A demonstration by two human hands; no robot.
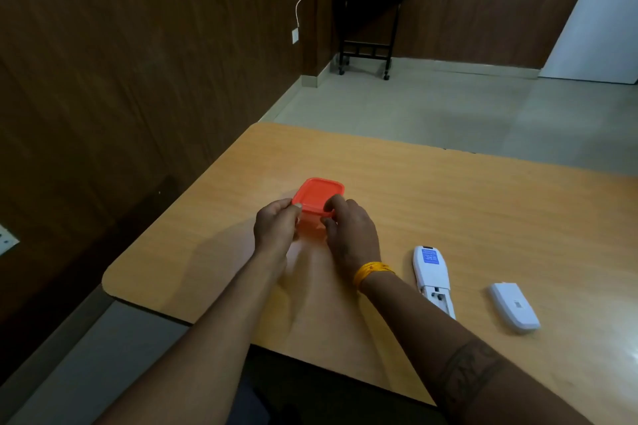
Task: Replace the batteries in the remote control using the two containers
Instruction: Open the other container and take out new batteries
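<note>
1. A small square orange plastic container (316,203) with a matching orange lid (319,195) is seen on a light wood-grain desk (448,203), near the desk's left side and straight ahead of the person.
2. The container is gripped from both sides. The left hand (276,228) is curled round its left edge, with the thumb at the lid's near-left corner, apparently to steady the tub against the desk.
3. The right hand (348,228) is curled round the right side, with fingertips pinched at the lid's rim, a hold judged suited to prising the lid up or pressing it down; which of the two cannot be told.
4. A yellow band (371,272) is worn on the right wrist.
5. A white remote control (433,278) is laid face down on the desk, to the right of the right forearm, so that its open battery bay is turned upward. Whether batteries sit inside cannot be told.
6. The remote's white plastic battery cover (514,307) is set apart, further right, out of the way.
7. Only one container is in view; a second is not seen.
</note>
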